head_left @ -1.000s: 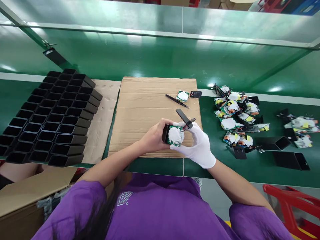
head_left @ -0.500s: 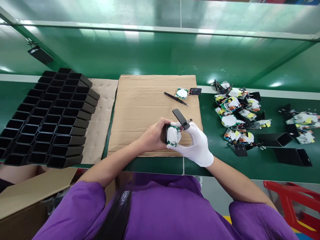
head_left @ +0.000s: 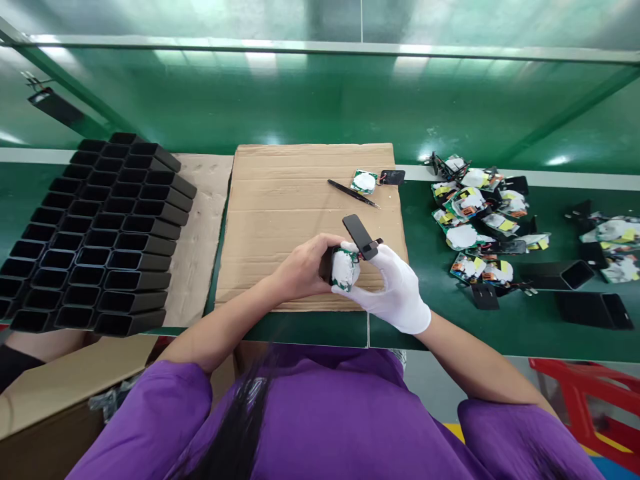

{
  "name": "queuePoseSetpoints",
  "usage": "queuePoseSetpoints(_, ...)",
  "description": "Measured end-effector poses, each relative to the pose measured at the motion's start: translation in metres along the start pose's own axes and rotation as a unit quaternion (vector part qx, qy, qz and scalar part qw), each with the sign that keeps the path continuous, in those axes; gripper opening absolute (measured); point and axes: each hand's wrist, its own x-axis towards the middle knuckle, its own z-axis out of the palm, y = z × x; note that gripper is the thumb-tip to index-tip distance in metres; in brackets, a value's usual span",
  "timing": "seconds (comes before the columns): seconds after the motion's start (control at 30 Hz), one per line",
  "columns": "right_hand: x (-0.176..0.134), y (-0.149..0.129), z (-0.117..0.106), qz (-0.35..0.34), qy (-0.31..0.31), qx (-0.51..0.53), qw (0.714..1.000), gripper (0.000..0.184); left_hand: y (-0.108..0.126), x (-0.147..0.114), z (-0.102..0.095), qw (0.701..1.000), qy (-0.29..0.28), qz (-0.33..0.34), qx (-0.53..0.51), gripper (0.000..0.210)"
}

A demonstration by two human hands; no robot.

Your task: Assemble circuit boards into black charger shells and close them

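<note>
Bare and curled, my left hand (head_left: 307,268) grips a black plastic case (head_left: 327,265), mostly hidden by the fingers. My right hand (head_left: 393,288), in a white glove, pinches a circuit board (head_left: 345,268) coated in white filler at the case's opening. How deep the board sits inside cannot be seen. A black end cap (head_left: 360,236) hangs from the board and sticks up beside the gloved fingers. Beyond the hands, black tweezers (head_left: 353,193) lie on the cardboard sheet (head_left: 280,213), next to another white-coated board (head_left: 364,181) wired to a black cap (head_left: 393,177).
Rows of black open cases (head_left: 100,233) stand at the left. Several wired boards (head_left: 470,207) are heaped on the green bench at the right, with loose black cases (head_left: 595,311) beyond. A red stool (head_left: 585,393) and a cardboard box (head_left: 65,393) stand below the bench edge.
The view has shifted slightly. Both hands keep their hold on the case and board, with almost no movement between them.
</note>
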Motion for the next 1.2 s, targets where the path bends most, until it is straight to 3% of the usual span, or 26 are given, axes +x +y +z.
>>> queuePoseSetpoints(0.23,0.000,0.000,-0.003,0.002,-0.009,0.004,1.000,0.047,-0.001,-0.001,0.000,1.000,-0.014,-0.019,-0.008,0.061)
queuePoseSetpoints(0.47,0.002,-0.006,-0.007,-0.002,-0.015,0.004,1.000,0.034,0.001,-0.001,-0.001,0.996,0.030,0.073,-0.030,0.060)
queuePoseSetpoints(0.63,0.001,-0.006,-0.006,-0.007,-0.010,-0.002,1.000,0.039,0.002,-0.003,-0.001,0.999,0.016,0.035,-0.022,0.061)
queuePoseSetpoints(0.77,0.001,-0.005,-0.006,-0.034,-0.011,-0.016,0.999,0.028,0.001,-0.004,0.000,1.000,0.001,0.001,-0.006,0.061)
queuePoseSetpoints(0.93,0.001,-0.003,-0.002,-0.087,0.003,-0.029,0.996,0.039,-0.001,-0.005,0.002,0.999,0.025,0.027,-0.004,0.058)
queuePoseSetpoints(1.07,0.002,0.001,0.003,-0.014,-0.012,0.004,1.000,0.056,-0.001,-0.005,0.004,0.998,0.054,0.038,0.008,0.058)
queuePoseSetpoints(1.13,0.005,0.004,0.006,0.049,-0.049,0.084,0.994,0.072,0.000,-0.004,0.005,0.997,0.064,0.030,0.016,0.060)
queuePoseSetpoints(1.2,0.008,0.006,0.011,0.114,-0.091,0.189,0.971,0.079,0.000,-0.003,0.007,0.997,0.071,0.024,0.030,0.063)
